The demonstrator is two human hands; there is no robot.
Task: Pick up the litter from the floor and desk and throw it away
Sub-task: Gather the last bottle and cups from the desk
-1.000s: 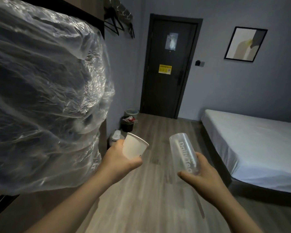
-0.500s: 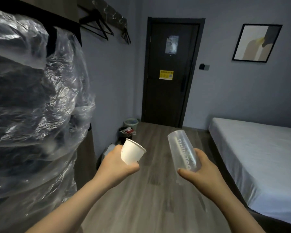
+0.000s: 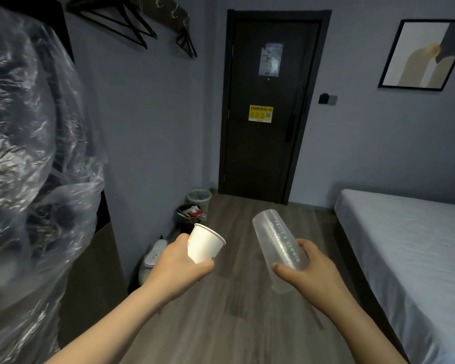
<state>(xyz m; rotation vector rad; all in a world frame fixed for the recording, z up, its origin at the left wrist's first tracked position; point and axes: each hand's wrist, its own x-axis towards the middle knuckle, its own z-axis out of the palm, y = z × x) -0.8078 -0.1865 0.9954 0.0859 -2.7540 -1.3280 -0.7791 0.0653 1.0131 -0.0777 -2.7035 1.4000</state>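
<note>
Floorboards (image 3: 237, 319) reach a bin (image 3: 182, 224) at eleven o'clock; thrown early, paper cup (image 3: 205, 246) gripped by left hand (image 3: 177, 264) or clear cup (image 3: 277, 241) by right hand (image 3: 309, 273) could miss.

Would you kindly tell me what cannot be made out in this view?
Head view throughout:
- Contents of the dark bin: too small.
- Base of the paper cup: covered by the left hand.
- Print on the door notice: too small.
- Load under the plastic sheet: veiled by creases, cut off at left.

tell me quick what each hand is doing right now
Left hand: fingers curled round the white paper cup.
Right hand: fingers curled round the clear plastic cup.
</note>
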